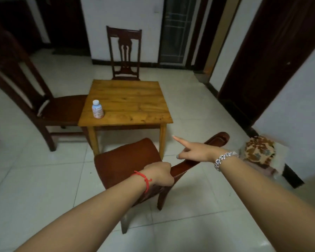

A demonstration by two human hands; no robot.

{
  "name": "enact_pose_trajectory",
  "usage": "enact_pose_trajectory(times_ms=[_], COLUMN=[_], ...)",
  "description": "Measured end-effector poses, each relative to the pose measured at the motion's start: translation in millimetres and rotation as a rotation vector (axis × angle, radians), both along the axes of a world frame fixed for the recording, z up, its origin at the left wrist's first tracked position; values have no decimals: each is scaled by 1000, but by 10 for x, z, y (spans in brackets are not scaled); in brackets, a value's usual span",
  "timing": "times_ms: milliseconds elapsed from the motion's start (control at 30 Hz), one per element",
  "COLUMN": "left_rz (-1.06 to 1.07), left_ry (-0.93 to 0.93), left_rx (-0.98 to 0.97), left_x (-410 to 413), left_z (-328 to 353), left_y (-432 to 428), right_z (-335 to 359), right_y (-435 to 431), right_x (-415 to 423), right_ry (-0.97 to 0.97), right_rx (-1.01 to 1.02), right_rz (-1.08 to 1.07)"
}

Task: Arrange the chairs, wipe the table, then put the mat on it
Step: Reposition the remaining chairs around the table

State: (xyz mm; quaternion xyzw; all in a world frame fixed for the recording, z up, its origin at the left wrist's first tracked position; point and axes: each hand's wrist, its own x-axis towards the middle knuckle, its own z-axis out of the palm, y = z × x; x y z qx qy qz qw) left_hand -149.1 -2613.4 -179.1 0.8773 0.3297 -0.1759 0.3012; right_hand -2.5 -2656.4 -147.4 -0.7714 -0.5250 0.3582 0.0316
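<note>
Step in hand: arranging the chairs; the wiping and the mat look not yet begun, and no cloth or mat is identifiable in view.
Near chair [127,160]: lower centre of the frame, dark red wood, turned askew to the table with its seat toward the table's near right leg.
Left hand [160,174]: closed around the left end of the near chair's top rail.
Right hand [195,151]: resting over the rail further right, forefinger stretched out toward the table, the other fingers curled; whether it truly grips the rail I cannot tell.
Tabletop [133,99]: pale yellow planks, centre of the frame, carrying only a small white bottle [97,109] near its left front corner.
Left chair [49,110]: centre left, seat edge touching or just under the tabletop's left side.
Far chair [125,53]: upper centre, tucked against the far edge.
Handling: the chair is probably solid wood, stiff and fairly heavy; the top rail is the natural hold, both hands spread apart to steer it. Legs may scrape or skid on the glossy tiled floor [35,179].
Edges: the table's near right leg stands just beside the seat front; the bottle could topple if the table is knocked.
Open room: bare tiles left and behind; a patterned stool [260,149] crowds the centre right.
</note>
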Motion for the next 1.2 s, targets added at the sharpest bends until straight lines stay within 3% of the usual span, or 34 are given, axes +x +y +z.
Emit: enact_pose_trajectory(times_ms=[167, 400, 600, 767, 1200], left_rz=[166, 249, 284, 170, -15], left_ry=[8, 16, 9, -42, -22], left_rx=[109, 375, 604, 775, 829], left_x=[47, 72, 96, 50, -259], left_z=[8, -73, -132, -189, -217], left_y=[-133, -264, -402, -418, -182], right_z=[-93, -114, -226, -310, -291], right_y=[21, 17, -46, -28, 16], right_x=[225, 373, 441, 480, 210], right_ry=[-63, 34, -375, -448, -454], right_rx=[-87, -236, 23, 124, 167], right_rz=[194, 398, 667, 709, 677])
